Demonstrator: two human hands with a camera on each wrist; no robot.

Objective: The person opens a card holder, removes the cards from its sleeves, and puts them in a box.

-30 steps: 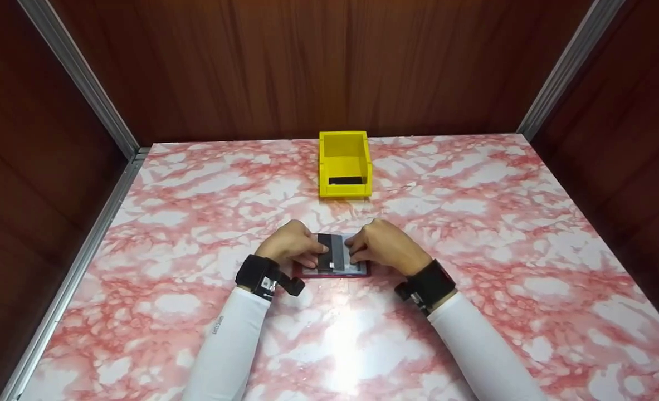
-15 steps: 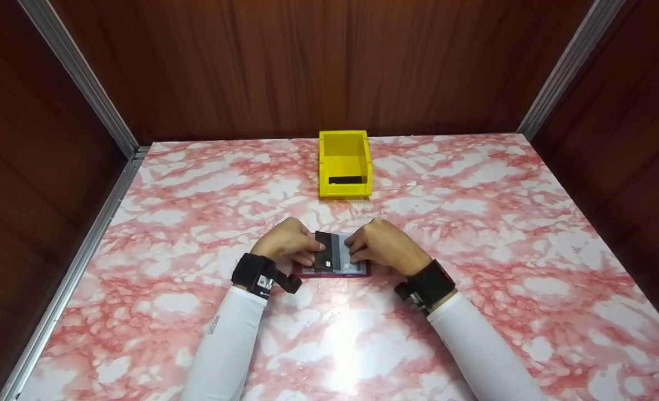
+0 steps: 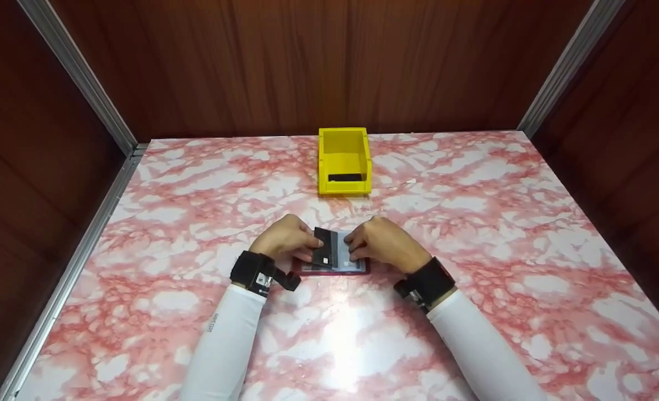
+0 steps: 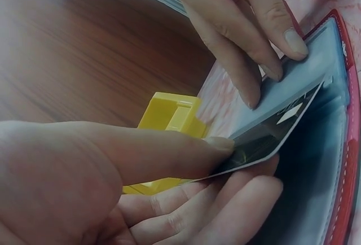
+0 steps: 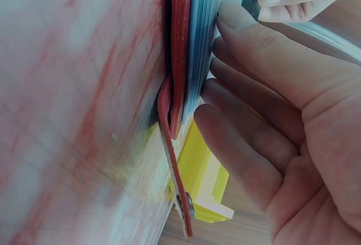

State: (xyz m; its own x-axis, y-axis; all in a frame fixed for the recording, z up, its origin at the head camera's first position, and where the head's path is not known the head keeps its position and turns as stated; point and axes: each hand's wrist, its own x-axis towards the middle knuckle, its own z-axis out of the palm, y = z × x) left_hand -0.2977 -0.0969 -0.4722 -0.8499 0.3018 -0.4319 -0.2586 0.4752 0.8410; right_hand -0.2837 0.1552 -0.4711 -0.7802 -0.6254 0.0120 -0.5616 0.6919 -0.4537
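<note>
My left hand (image 3: 284, 238) pinches a black bank card (image 3: 323, 254) between thumb and fingers. In the left wrist view the card (image 4: 268, 135) is tilted, its far edge at a clear plastic sleeve; I cannot tell how much of it is inside. The sleeve belongs to a red card holder (image 3: 332, 273) lying opened on the table. My right hand (image 3: 386, 243) holds the clear sleeve page (image 3: 345, 257) on the right, with its thumb (image 5: 237, 16) on top and fingers at the edge. A strap (image 5: 174, 166) with a metal snap sticks out from the holder.
A yellow bin (image 3: 345, 188) stands behind the card holder, with a dark flat item (image 3: 346, 177) inside. The red-and-white marbled table (image 3: 195, 195) is enclosed by wood-grain panels (image 3: 307, 67) at the back and sides.
My left hand has moved slightly left and away from me, bringing the bank card with it and tilting it against the sleeve. My right hand has stayed nearly still.
</note>
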